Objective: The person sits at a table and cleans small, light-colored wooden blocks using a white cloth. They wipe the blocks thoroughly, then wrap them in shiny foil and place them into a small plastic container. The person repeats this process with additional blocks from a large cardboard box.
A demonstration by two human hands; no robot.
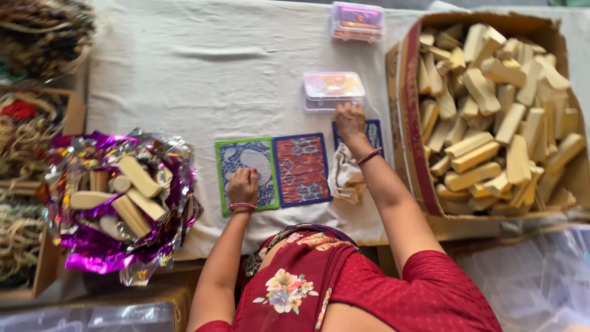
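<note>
Three patterned mats lie side by side on the white cloth: a green-edged blue one (236,154), a red and blue one (302,169) and a dark blue one (373,132). My left hand (243,185) rests in a fist on the green-edged mat, pressing it down. My right hand (350,120) lies fingers down on the top of the dark blue mat, just below a clear plastic box (334,86). A crumpled pale cloth (343,176) lies under my right forearm.
A cardboard box (409,92) full of pale wooden blocks stands at the right. Shiny purple foil (92,252) with several wooden blocks lies at the left. Another clear box (357,21) sits at the far edge. Trays of cord and beads line the left side.
</note>
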